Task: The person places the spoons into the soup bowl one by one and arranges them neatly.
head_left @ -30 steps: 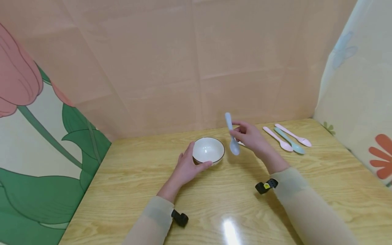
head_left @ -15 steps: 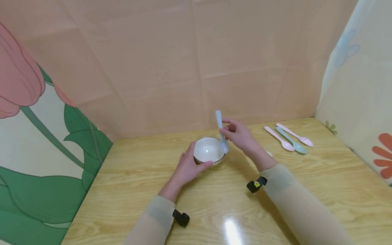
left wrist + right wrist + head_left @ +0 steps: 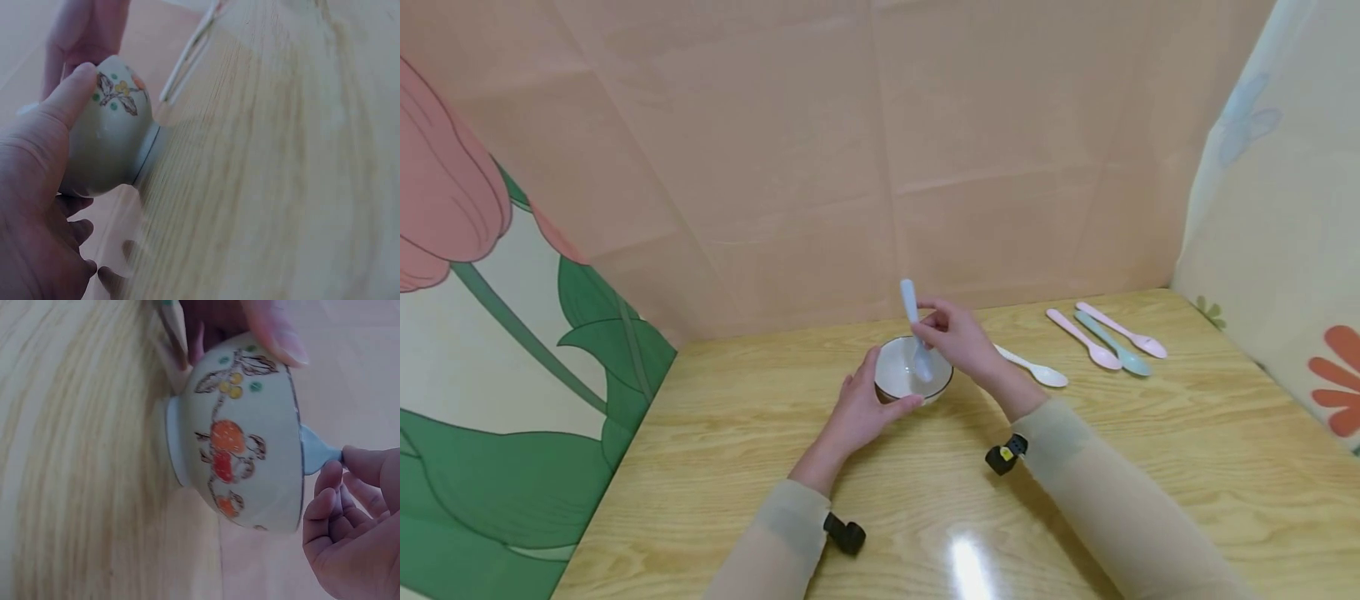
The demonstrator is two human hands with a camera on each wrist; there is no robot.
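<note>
A white bowl [image 3: 895, 375] with a dark rim stands on the table; fruit and leaves are painted on its outer wall [image 3: 250, 450]. My left hand [image 3: 861, 408] holds it from the near left, thumb along the near side and fingers round the left, as the left wrist view also shows on the bowl [image 3: 109, 144]. In my right hand [image 3: 958, 337] a pale blue spoon [image 3: 909, 298] is pinched by its handle between thumb and fingers. It stands nearly upright, its scoop down inside the bowl. The right wrist view shows part of the spoon [image 3: 317, 451] above the rim.
A white spoon [image 3: 1045, 375] lies on the wooden table [image 3: 910, 492], right of the bowl and partly behind my right hand. Farther right lie two pink spoons [image 3: 1101, 357] [image 3: 1150, 346] with a pale green spoon [image 3: 1133, 363] between them. A peach cloth [image 3: 775, 167] hangs behind the table.
My right hand has carried the pale blue spoon leftward, from beside the bowl to inside it. The white spoon has come into fuller view. My left hand keeps its hold on the bowl.
</note>
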